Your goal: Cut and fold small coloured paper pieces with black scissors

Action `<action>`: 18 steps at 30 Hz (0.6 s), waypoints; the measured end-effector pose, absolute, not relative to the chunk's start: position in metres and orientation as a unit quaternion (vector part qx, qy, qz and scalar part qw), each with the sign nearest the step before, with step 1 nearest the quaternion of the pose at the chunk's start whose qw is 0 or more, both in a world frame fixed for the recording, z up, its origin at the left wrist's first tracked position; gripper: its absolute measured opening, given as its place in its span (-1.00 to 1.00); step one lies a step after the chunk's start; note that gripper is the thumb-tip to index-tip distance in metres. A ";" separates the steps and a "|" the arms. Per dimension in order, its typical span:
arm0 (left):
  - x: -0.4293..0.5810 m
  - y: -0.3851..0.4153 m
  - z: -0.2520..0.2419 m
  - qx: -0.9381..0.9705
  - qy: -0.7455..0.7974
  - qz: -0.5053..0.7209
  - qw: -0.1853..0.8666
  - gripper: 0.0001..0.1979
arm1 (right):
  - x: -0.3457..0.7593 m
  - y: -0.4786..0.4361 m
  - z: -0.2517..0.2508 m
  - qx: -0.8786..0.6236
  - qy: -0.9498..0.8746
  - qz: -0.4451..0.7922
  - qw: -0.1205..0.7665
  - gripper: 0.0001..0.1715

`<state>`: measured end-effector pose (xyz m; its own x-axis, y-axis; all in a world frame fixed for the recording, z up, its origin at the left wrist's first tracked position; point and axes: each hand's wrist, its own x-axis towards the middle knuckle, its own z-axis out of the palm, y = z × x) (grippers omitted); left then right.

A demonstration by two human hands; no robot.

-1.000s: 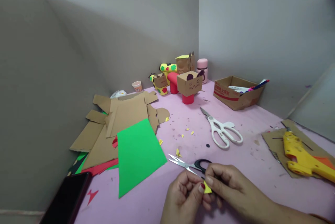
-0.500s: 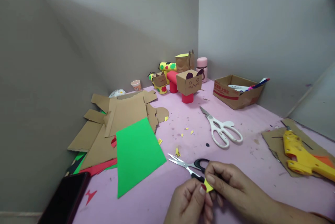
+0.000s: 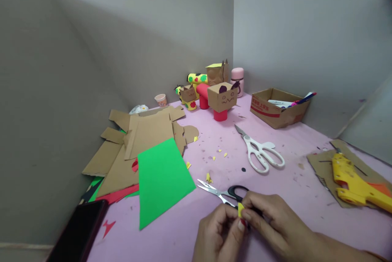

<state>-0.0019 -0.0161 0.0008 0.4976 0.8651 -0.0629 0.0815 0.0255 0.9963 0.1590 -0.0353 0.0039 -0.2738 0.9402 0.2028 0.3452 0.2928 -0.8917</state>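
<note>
Between the fingertips of my left hand (image 3: pixel 219 231) and my right hand (image 3: pixel 272 221) is a small piece of yellow paper (image 3: pixel 240 209). Both hands are closed in a pinch on it, and its lower part is hidden by the fingers. Just beyond them lie black-handled scissors (image 3: pixel 219 192), blades apart and pointing left, their handles partly covered by my right hand. A sheet of green paper (image 3: pixel 163 182) lies to the left. Yellow scraps (image 3: pixel 208 178) are scattered ahead of the scissors.
White scissors (image 3: pixel 260 152) lie farther back. At right, a yellow glue gun (image 3: pixel 352 178) rests on cardboard. Cardboard pieces (image 3: pixel 150 133) and a phone (image 3: pixel 78 229) are at left. Behind stand a cardboard-headed red figure (image 3: pixel 222 98), a pen box (image 3: pixel 275 115), a pink flask (image 3: pixel 237 80) and a paper cup (image 3: pixel 161 100).
My fingers have shifted on the yellow paper, which now stands more upright and shows a narrower face. The whole view has moved slightly; the other things lie as before.
</note>
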 end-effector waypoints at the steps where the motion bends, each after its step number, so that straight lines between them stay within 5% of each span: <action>1: -0.002 -0.016 0.001 0.603 0.384 0.321 0.621 -0.63 | 0.159 -0.034 0.003 -0.458 -0.699 0.384 0.393 -0.73; 18: -0.001 -0.010 -0.002 0.613 0.384 0.291 0.627 -0.72 | 0.158 -0.030 0.004 -0.457 -0.668 0.434 0.397 -0.74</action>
<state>-0.0007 -0.0104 -0.0018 0.5362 0.8348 -0.1249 0.1057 0.0804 0.9911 0.1580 -0.0305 0.0042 -0.2687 0.9539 0.1336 0.2660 0.2068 -0.9415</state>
